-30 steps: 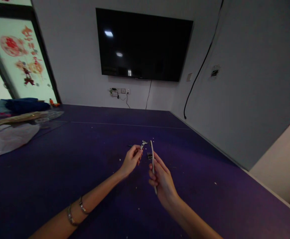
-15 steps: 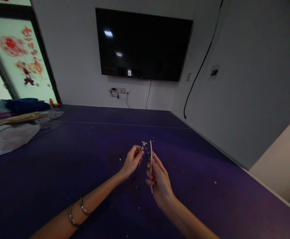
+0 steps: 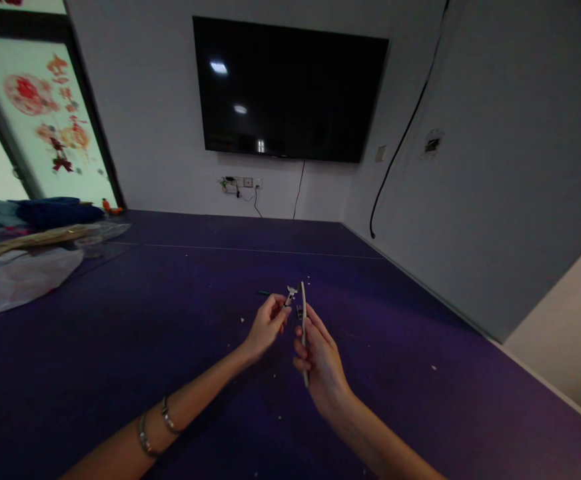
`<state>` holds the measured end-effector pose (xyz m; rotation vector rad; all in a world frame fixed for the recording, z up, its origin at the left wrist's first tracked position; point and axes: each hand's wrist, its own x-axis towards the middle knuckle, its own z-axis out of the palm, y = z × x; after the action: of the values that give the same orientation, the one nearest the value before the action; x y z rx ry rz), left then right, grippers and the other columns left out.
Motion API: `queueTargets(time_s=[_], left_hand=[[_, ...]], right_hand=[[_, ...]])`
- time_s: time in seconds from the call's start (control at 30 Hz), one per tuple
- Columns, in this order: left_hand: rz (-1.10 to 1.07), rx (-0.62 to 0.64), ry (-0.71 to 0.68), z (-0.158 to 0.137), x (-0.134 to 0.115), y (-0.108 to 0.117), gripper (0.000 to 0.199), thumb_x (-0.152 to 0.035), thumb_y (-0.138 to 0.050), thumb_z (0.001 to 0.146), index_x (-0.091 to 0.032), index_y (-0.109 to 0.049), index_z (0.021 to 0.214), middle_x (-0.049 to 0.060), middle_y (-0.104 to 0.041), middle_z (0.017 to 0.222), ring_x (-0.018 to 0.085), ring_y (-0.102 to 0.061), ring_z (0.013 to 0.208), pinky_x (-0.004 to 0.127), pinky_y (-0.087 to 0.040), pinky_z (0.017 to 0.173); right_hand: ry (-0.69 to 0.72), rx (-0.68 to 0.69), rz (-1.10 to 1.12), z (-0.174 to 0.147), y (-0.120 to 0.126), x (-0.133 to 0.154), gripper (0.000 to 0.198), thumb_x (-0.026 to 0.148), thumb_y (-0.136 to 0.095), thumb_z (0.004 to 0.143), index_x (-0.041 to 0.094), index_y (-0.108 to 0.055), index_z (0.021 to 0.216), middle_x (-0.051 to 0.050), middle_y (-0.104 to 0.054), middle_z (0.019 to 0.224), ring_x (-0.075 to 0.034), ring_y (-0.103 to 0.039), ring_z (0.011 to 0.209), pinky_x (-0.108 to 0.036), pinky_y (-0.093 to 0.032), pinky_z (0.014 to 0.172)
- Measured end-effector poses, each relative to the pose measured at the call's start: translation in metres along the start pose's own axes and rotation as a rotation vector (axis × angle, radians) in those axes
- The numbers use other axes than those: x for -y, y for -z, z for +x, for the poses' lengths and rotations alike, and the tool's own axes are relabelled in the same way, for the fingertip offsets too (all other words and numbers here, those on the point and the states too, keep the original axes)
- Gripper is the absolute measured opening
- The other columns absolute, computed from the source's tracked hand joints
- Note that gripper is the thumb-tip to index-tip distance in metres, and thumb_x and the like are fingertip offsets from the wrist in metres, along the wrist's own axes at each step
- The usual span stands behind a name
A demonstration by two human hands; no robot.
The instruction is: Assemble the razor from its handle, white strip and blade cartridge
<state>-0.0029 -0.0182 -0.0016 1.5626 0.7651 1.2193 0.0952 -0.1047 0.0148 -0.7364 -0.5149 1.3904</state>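
Note:
In the middle of the head view, my left hand (image 3: 266, 327) pinches a small silver T-shaped metal part (image 3: 291, 293) between thumb and fingertips. My right hand (image 3: 321, 357) is closed around a slim pale toothbrush (image 3: 304, 327), held nearly upright with its dark bristles facing left. The metal part's upper end is right at the bristles; I cannot tell whether they touch. A small dark piece (image 3: 299, 311) sits beside the handle near my right fingertips, its kind unclear. Behind my left fingers, a thin teal stick (image 3: 263, 292) lies on the purple surface (image 3: 210, 293).
Small white crumbs, one pale scrap (image 3: 242, 320) among them, dot the surface. Clear plastic sheeting (image 3: 25, 280) and dark blue cloth (image 3: 60, 211) lie at the left. A black cable (image 3: 400, 147) hangs along the right wall; a television (image 3: 290, 90) is mounted ahead.
My left hand has brought the metal part slightly right and down, closer to the toothbrush's bristles. My right hand stays nearly still around the handle.

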Motion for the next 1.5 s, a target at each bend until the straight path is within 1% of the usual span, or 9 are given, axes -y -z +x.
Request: queueTargets(time_s=[0.17, 0.37, 0.6, 0.83, 1.03, 1.23, 1.33, 1.4, 1.5], left_hand=[[0.0, -0.012, -0.012, 0.001, 0.002, 0.0, 0.021, -0.035, -0.053, 0.079, -0.018, -0.045, 0.086, -0.007, -0.042, 0.058, 0.007, -0.041, 0.045, 0.019, -0.033, 0.043], [-0.001, 0.003, -0.004, 0.0, 0.003, 0.0, 0.02, -0.035, -0.054, 0.078, -0.018, -0.045, 0.085, -0.007, -0.043, 0.059, 0.006, -0.042, 0.045, 0.018, -0.034, 0.043], [-0.004, -0.011, -0.029, 0.0, 0.005, 0.001, 0.023, -0.037, -0.055, 0.078, -0.018, -0.045, 0.084, -0.007, -0.043, 0.059, 0.007, -0.042, 0.046, 0.019, -0.034, 0.044], [-0.001, -0.004, -0.009, -0.002, 0.006, -0.001, 0.021, -0.036, -0.055, 0.078, -0.018, -0.045, 0.084, -0.006, -0.044, 0.06, 0.007, -0.042, 0.047, 0.019, -0.034, 0.045], [-0.019, -0.036, 0.008, -0.002, 0.001, 0.0, 0.023, -0.036, -0.057, 0.076, -0.017, -0.05, 0.085, -0.005, -0.047, 0.06, 0.008, -0.045, 0.048, 0.02, -0.036, 0.046], [-0.089, -0.078, -0.033, 0.003, -0.003, 0.002, 0.024, -0.036, -0.057, 0.075, -0.015, -0.055, 0.087, -0.001, -0.052, 0.068, 0.008, -0.047, 0.053, 0.022, -0.037, 0.051], [-0.142, -0.085, -0.003, 0.003, -0.003, 0.003, 0.027, -0.038, -0.055, 0.076, -0.014, -0.057, 0.087, -0.001, -0.051, 0.066, 0.008, -0.046, 0.052, 0.021, -0.035, 0.05], [-0.201, -0.077, 0.038, 0.003, -0.002, 0.004, 0.03, -0.041, -0.054, 0.076, -0.014, -0.058, 0.088, -0.002, -0.049, 0.065, 0.007, -0.044, 0.05, 0.02, -0.035, 0.049], [-0.269, -0.043, 0.11, 0.001, -0.003, 0.005, 0.032, -0.043, -0.053, 0.076, -0.014, -0.058, 0.088, -0.003, -0.046, 0.062, 0.006, -0.041, 0.047, 0.02, -0.034, 0.045]], right_hand=[[-0.029, -0.009, -0.006, -0.005, 0.003, -0.004, 0.047, 0.031, -0.064, 0.072, 0.028, -0.052, 0.118, 0.005, -0.049, 0.063, -0.001, -0.032, 0.04, -0.013, -0.017, 0.035], [0.006, -0.009, 0.009, 0.0, 0.002, 0.0, 0.047, 0.029, -0.065, 0.071, 0.026, -0.053, 0.116, 0.005, -0.05, 0.063, -0.002, -0.033, 0.041, -0.013, -0.019, 0.035], [-0.031, -0.012, 0.004, -0.008, 0.003, -0.009, 0.048, 0.031, -0.065, 0.071, 0.03, -0.052, 0.118, 0.005, -0.049, 0.063, -0.002, -0.032, 0.04, -0.013, -0.018, 0.035], [-0.014, -0.029, 0.012, -0.002, 0.002, -0.003, 0.047, 0.03, -0.066, 0.069, 0.027, -0.054, 0.114, 0.005, -0.05, 0.063, -0.002, -0.034, 0.041, -0.013, -0.018, 0.035], [-0.051, -0.029, 0.003, -0.014, 0.002, -0.007, 0.049, 0.032, -0.066, 0.07, 0.029, -0.052, 0.118, 0.006, -0.049, 0.062, -0.002, -0.033, 0.04, -0.014, -0.017, 0.036], [0.018, 0.002, -0.042, -0.016, 0.0, 0.012, 0.049, 0.031, -0.063, 0.072, 0.026, -0.051, 0.119, 0.005, -0.05, 0.064, -0.002, -0.031, 0.04, -0.015, -0.018, 0.036], [0.09, 0.046, -0.06, -0.008, 0.0, 0.025, 0.046, 0.032, -0.062, 0.074, 0.027, -0.05, 0.118, 0.006, -0.047, 0.061, -0.002, -0.027, 0.039, -0.015, -0.016, 0.035], [0.138, 0.073, -0.078, 0.0, 0.002, 0.035, 0.041, 0.034, -0.06, 0.075, 0.025, -0.052, 0.114, 0.007, -0.045, 0.058, -0.002, -0.025, 0.037, -0.015, -0.014, 0.034], [0.175, 0.096, -0.13, 0.014, 0.007, 0.048, 0.03, 0.04, -0.058, 0.076, 0.02, -0.057, 0.098, 0.008, -0.04, 0.052, -0.002, -0.022, 0.035, -0.016, -0.012, 0.032]])
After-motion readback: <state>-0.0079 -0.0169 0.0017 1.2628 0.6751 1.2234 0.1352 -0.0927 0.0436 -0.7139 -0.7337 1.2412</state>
